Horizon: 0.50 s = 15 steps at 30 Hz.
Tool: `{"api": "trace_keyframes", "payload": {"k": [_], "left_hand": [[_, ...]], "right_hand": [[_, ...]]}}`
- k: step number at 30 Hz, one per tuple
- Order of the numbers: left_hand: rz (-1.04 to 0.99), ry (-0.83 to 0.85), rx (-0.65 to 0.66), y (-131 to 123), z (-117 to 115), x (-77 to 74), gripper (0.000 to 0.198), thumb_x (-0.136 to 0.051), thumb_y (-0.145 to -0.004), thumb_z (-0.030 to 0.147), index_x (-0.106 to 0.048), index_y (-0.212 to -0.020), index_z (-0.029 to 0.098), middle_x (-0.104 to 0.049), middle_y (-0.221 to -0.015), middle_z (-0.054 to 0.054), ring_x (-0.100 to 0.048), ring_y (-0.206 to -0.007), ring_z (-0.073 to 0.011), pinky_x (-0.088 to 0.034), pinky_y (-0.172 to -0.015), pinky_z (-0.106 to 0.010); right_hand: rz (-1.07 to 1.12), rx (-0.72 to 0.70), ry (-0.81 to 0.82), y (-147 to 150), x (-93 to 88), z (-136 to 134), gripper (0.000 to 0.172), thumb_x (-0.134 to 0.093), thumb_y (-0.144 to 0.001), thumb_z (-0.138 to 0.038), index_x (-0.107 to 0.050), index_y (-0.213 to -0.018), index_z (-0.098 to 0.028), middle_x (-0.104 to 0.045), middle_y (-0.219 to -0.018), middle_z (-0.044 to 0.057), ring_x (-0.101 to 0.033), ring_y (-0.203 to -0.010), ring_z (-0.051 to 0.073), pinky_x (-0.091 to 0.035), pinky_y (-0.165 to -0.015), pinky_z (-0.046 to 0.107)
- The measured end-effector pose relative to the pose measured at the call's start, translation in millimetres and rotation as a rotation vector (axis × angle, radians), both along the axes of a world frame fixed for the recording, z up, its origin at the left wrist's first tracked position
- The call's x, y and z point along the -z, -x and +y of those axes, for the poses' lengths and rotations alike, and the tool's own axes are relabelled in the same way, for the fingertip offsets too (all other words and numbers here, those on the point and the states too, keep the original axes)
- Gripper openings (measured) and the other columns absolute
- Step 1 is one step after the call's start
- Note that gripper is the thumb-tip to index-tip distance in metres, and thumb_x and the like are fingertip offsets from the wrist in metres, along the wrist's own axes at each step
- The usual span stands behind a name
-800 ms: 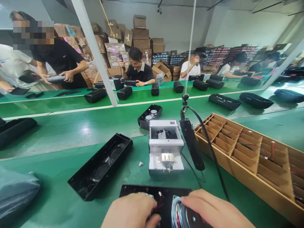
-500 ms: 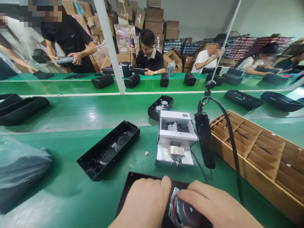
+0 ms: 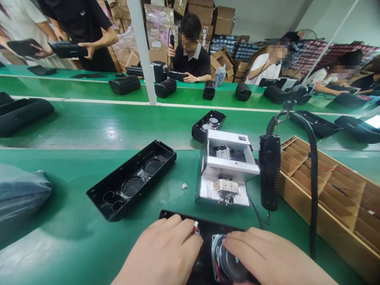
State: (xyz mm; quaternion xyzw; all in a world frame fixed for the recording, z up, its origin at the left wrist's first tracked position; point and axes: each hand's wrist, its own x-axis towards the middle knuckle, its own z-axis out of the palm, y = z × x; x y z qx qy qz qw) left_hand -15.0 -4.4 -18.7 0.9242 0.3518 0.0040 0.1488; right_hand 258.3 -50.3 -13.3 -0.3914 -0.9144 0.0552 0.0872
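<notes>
- The left hand (image 3: 160, 253) lies on a black speaker panel (image 3: 204, 253), close to the person. You cannot tell if it grips.
- The right hand (image 3: 276, 257) curls over a round speaker (image 3: 230, 257) on that panel.
- A small black case (image 3: 204, 128) farther away holds round speakers.
- A wooden tray (image 3: 308, 221) on the right has many little boxes, some with thin wires.

The left hand (image 3: 158, 253) and right hand (image 3: 274, 257) sit just apart, both curled downward.

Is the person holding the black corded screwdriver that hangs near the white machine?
No, the black corded screwdriver hangs free; the right hand rests on a round speaker.
</notes>
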Motion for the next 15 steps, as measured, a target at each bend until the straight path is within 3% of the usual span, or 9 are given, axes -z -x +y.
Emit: {"api": "trace_keyframes", "payload": {"k": [1,3,4,5,6,7,9,11,15], "left_hand": [[-0.024,-0.012,-0.01,4.2,0.3,0.5,0.022,-0.061,-0.1,0.009,-0.073,-0.107,0.026,-0.077,-0.108,-0.001,-0.073,-0.091,-0.0263,-0.064,-0.077,-0.042],[-0.045,-0.01,-0.01,10.9,1.9,-0.4,0.02,-0.073,-0.097,0.013,-0.074,-0.111,0.027,-0.078,-0.113,-0.001,-0.074,-0.096,-0.0265,-0.067,-0.082,-0.042],[-0.046,-0.008,-0.001,13.3,3.2,-1.2,0.023,-0.08,-0.092,0.014,-0.075,-0.111,0.027,-0.079,-0.113,-0.001,-0.075,-0.097,-0.0269,-0.068,-0.083,-0.042],[-0.047,-0.005,0.015,15.1,4.5,-2.0,0.028,-0.087,-0.087,0.015,-0.076,-0.109,0.027,-0.079,-0.112,-0.001,-0.075,-0.096,-0.0275,-0.068,-0.083,-0.042],[-0.052,-0.01,0.024,16.5,5.7,-2.3,0.033,-0.091,-0.081,0.016,-0.076,-0.109,0.026,-0.08,-0.113,-0.001,-0.076,-0.097,-0.028,-0.069,-0.083,-0.041],[-0.066,-0.016,0.03,17.7,6.6,-2.3,0.036,-0.093,-0.078,0.015,-0.077,-0.108,0.026,-0.08,-0.114,-0.001,-0.077,-0.097,-0.0281,-0.069,-0.082,-0.04],[-0.103,-0.032,0.022,19.9,7.4,-1.3,0.04,-0.089,-0.077,0.011,-0.076,-0.11,0.028,-0.08,-0.115,0.0,-0.077,-0.098,-0.0274,-0.069,-0.083,-0.038],[-0.137,-0.031,0.017,22.6,7.6,-0.6,0.042,-0.08,-0.079,0.007,-0.075,-0.114,0.029,-0.081,-0.116,0.002,-0.078,-0.098,-0.0255,-0.068,-0.085,-0.036],[-0.152,-0.002,0.049,26.7,11.3,-4.4,0.041,-0.066,-0.078,0.005,-0.074,-0.109,0.03,-0.083,-0.111,0.003,-0.081,-0.092,-0.0222,-0.067,-0.081,-0.031]], "right_hand": [[-0.004,0.011,0.002,0.8,2.7,0.9,0.035,-0.057,-0.113,-0.055,-0.06,-0.124,-0.021,-0.08,-0.109,0.001,-0.077,-0.084,0.023,-0.061,-0.072,0.04],[-0.011,0.036,-0.015,2.3,9.3,2.5,0.06,-0.099,-0.082,-0.046,-0.063,-0.123,-0.021,-0.081,-0.112,-0.001,-0.076,-0.084,0.024,-0.059,-0.072,0.041],[-0.014,0.036,-0.029,3.2,12.7,3.0,0.076,-0.109,-0.065,-0.041,-0.065,-0.123,-0.022,-0.082,-0.112,-0.002,-0.076,-0.083,0.025,-0.058,-0.071,0.042],[-0.015,0.026,-0.051,4.2,15.9,3.2,0.082,-0.112,-0.057,-0.041,-0.066,-0.122,-0.022,-0.082,-0.111,-0.003,-0.076,-0.081,0.025,-0.056,-0.07,0.042],[-0.016,0.016,-0.075,5.5,18.5,3.3,0.076,-0.109,-0.063,-0.049,-0.068,-0.121,-0.022,-0.082,-0.109,-0.003,-0.075,-0.08,0.024,-0.055,-0.069,0.042],[-0.016,0.01,-0.105,7.0,20.5,3.2,0.062,-0.097,-0.081,-0.059,-0.069,-0.121,-0.022,-0.083,-0.108,-0.004,-0.074,-0.08,0.022,-0.054,-0.07,0.042],[0.007,0.018,-0.195,10.4,22.0,2.9,0.044,-0.053,-0.113,-0.062,-0.071,-0.118,-0.023,-0.082,-0.103,-0.006,-0.073,-0.078,0.017,-0.051,-0.072,0.039],[0.04,0.06,-0.262,13.1,21.5,2.7,0.054,-0.025,-0.122,-0.05,-0.072,-0.115,-0.024,-0.083,-0.102,-0.007,-0.074,-0.08,0.014,-0.05,-0.076,0.036],[0.072,0.091,-0.298,13.6,19.7,1.9,0.054,-0.025,-0.122,-0.045,-0.073,-0.112,-0.024,-0.084,-0.101,-0.007,-0.074,-0.079,0.013,-0.049,-0.078,0.037]]}}
